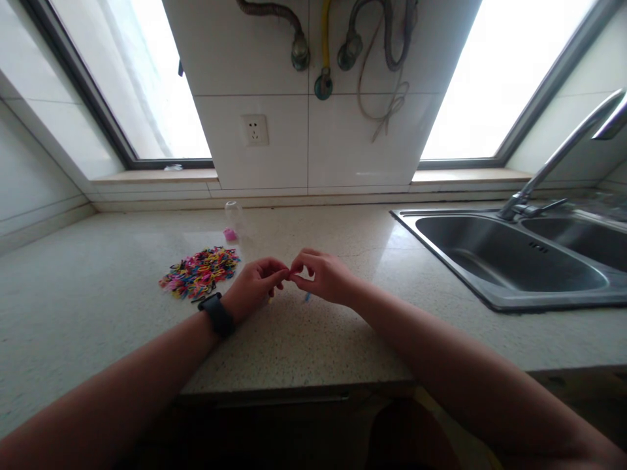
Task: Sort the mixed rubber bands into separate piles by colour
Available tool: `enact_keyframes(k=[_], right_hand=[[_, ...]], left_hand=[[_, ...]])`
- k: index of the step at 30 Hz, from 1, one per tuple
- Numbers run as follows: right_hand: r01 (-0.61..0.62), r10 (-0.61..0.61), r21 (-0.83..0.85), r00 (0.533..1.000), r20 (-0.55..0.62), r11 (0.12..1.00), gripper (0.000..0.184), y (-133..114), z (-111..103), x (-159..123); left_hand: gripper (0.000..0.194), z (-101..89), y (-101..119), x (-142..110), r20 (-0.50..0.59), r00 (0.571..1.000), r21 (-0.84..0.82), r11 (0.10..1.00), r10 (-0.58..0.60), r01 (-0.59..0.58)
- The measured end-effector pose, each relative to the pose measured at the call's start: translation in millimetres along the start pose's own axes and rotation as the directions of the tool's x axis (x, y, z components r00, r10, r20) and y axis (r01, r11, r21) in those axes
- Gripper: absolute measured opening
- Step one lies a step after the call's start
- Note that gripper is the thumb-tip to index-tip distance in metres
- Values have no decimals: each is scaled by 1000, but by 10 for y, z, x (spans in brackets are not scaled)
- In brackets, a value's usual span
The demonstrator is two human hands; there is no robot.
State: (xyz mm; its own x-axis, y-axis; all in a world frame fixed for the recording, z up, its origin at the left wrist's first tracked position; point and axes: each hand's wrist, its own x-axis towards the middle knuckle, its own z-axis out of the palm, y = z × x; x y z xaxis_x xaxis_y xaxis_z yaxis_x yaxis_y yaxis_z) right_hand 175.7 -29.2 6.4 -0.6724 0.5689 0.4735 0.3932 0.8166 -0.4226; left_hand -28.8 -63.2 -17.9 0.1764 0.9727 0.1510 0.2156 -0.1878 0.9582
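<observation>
My left hand (pixel 255 282), below which a dark watch (pixel 217 313) sits on the wrist, is closed in a pinch above the counter. Its fingertips meet those of my right hand (pixel 323 275), which pinches too. Whatever lies between them is too small to make out. Left of my left hand spreads a pile of small, many-coloured loop-like pieces (pixel 200 273), perhaps little elastic bands. A small blue piece (pixel 307 297) shows just under my right hand, and a tiny yellow piece (pixel 270 299) beneath my left.
Behind the pile stands a clear bottle-like container (pixel 234 214) with a pink object (pixel 230 234) at its base. A steel sink (pixel 499 254) with a tall faucet (pixel 563 153) is set into the speckled counter (pixel 304 352) at right. The tiled wall carries a socket (pixel 255 130) and hoses.
</observation>
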Motion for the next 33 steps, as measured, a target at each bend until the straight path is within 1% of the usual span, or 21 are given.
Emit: enact_keyframes(k=[3, 6, 9, 12, 15, 18, 22, 24, 25, 27, 28, 30, 31, 33], right_hand=[[11, -11, 12, 1000, 2, 1000, 10, 19, -4, 2], [22, -21, 48, 1000, -16, 999, 11, 51, -48, 4], [32, -24, 93, 996, -84, 995, 12, 101, -125, 1], [10, 9, 113, 986, -169, 994, 13, 170, -205, -7], [-14, 40, 116, 974, -225, 993, 15, 245, -258, -15], [-24, 50, 110, 969, -241, 994, 16, 307, -279, -18], [-30, 50, 86, 969, -241, 996, 17, 355, -282, -18], [-32, 50, 78, 970, -238, 996, 17, 367, -278, -18], [-34, 51, 75, 971, -233, 997, 17, 372, -276, -19], [-40, 54, 67, 974, -219, 997, 16, 381, -271, -19], [-43, 56, 61, 976, -211, 997, 15, 385, -268, -20], [-47, 57, 54, 978, -199, 997, 14, 391, -266, -20], [-46, 56, 51, 980, -193, 998, 14, 393, -266, -20], [-39, 48, 51, 983, -178, 998, 15, 394, -267, -20]], left_hand=[[29, -5, -1, 0, 5, 1000, -1, 1000, 1, -1], [29, -9, -5, 0, -3, 1000, -15, 1000, 4, -4], [29, -10, -6, 1, -17, 1000, -72, 997, 2, -4], [29, -10, -3, 4, -35, 999, -143, 990, -3, -2], [29, -11, 10, 2, -50, 999, -176, 984, -5, -4], [29, -11, 26, -2, -59, 998, -187, 982, -15, 4], [30, -10, 23, -3, -65, 998, -160, 987, -8, -2], [31, -6, 19, -10, -62, 998, -111, 994, 14, -21], [31, -1, 20, -17, -57, 998, -62, 998, 26, -30], [30, 15, 35, -41, -39, 997, 101, 993, 64, -60], [29, 27, 49, -56, -20, 995, 202, 975, 97, -91], [25, 51, 80, -85, 38, 981, 381, 905, 189, -189], [22, 62, 95, -96, 77, 968, 441, 863, 238, -248], [17, 80, 114, -107, 164, 937, 504, 790, 308, -348]])
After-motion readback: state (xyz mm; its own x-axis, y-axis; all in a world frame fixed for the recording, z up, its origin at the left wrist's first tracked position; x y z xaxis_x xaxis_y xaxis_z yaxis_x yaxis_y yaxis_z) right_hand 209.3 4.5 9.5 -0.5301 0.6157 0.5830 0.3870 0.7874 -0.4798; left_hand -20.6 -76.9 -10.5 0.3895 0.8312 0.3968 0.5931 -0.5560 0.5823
